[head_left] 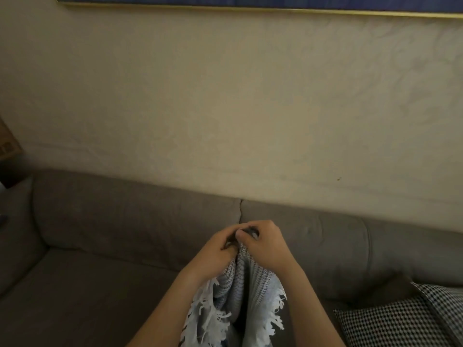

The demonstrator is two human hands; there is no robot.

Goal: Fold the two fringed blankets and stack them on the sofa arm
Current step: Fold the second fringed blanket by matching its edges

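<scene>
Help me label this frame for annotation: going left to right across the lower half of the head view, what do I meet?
In order: sofa arm → sofa seat → left hand → right hand → checked cushion. Both hands grip the fringed blanket, which overlaps them, so it is left out.

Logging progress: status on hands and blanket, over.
Left hand, right hand both pinching blanket top edge. Fringe hanging down over sofa. Checkered cushion right, not touching.
</scene>
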